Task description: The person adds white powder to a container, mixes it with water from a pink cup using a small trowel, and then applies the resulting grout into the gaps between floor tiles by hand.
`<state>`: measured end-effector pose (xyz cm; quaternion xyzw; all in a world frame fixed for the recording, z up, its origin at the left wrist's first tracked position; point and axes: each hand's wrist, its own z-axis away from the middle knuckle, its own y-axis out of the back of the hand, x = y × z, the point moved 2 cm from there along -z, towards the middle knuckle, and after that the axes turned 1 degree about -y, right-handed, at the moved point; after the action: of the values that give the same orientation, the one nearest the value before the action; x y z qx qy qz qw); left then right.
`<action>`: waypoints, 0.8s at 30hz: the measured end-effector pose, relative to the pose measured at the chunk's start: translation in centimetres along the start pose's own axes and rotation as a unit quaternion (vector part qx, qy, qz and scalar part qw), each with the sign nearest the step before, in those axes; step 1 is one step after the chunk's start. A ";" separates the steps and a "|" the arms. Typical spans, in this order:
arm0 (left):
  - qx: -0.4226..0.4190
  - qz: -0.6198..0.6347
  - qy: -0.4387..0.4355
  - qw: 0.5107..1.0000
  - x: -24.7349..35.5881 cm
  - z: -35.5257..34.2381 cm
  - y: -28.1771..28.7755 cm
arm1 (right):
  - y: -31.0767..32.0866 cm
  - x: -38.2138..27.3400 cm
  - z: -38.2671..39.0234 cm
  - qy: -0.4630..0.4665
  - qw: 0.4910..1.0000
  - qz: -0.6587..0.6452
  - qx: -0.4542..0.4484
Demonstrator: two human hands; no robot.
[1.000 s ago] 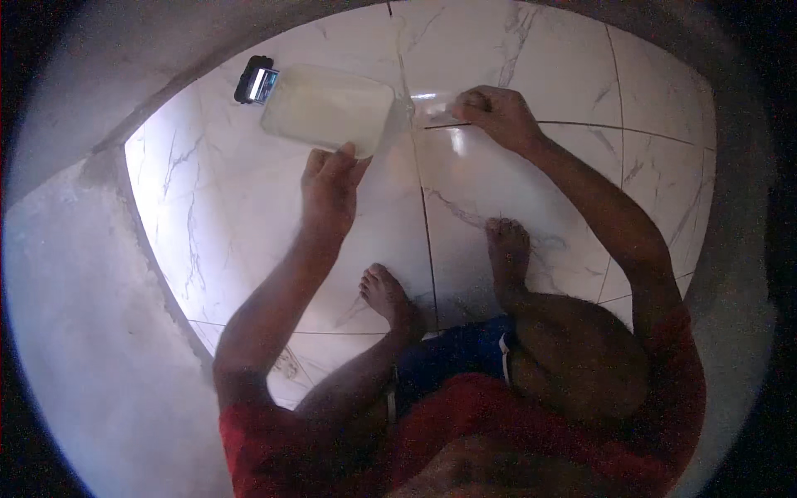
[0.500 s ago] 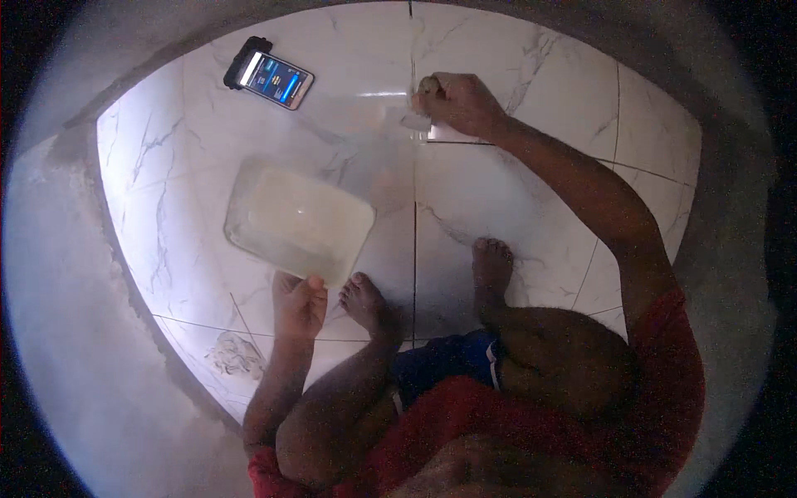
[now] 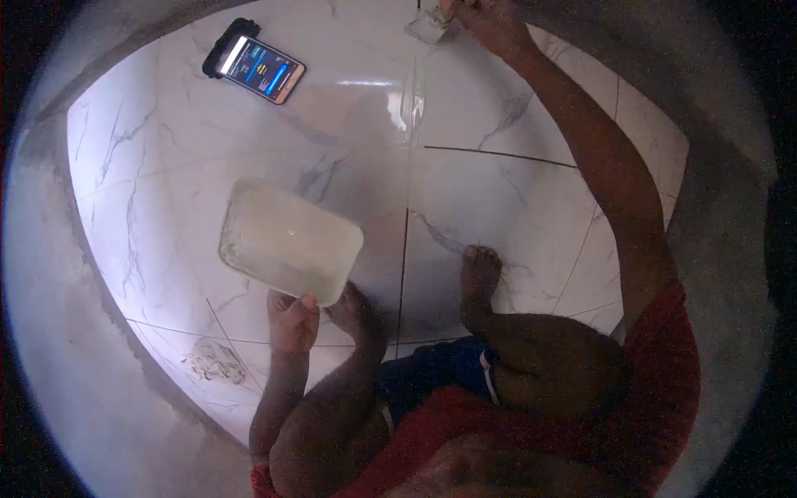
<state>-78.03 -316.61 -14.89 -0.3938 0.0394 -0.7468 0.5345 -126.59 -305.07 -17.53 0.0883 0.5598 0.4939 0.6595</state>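
Observation:
My left hand (image 3: 292,322) grips the near edge of a pale, rectangular plastic tub (image 3: 290,241), thumb over the rim. The tub is tilted toward me and has a whitish, milky look inside; I cannot tell what it holds. Stretched far forward, my right hand (image 3: 494,26) pinches a small, flat, translucent piece like a scraper (image 3: 427,29) close to the floor, partly cut off by the upper edge of the picture. Below it a wet, shiny whitish streak (image 3: 407,108) lies along the joint between the marbled white tiles (image 3: 498,195).
A lit smartphone (image 3: 264,70) with a black holder (image 3: 226,51) lies on the floor at the far left. A crumpled whitish clump (image 3: 214,361) rests near the left wall (image 3: 91,373). My bare feet stand on the tiles, the right one (image 3: 481,270) near a dark joint.
My right hand has slid forward, away from me, with the flat piece along the tile joint. The tub has shifted slightly nearer. The whole view has moved a little.

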 end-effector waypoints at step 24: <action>0.044 0.010 -0.025 0.999 0.3 0.3 -0.2 | -0.3 -2.5 -2.1 0.248 0.941 0.210 -0.096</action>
<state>-77.97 -316.68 -14.41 -0.3879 -0.0029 -0.7325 0.5595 -127.89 -308.02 -16.90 0.0152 0.6244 0.6787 0.3862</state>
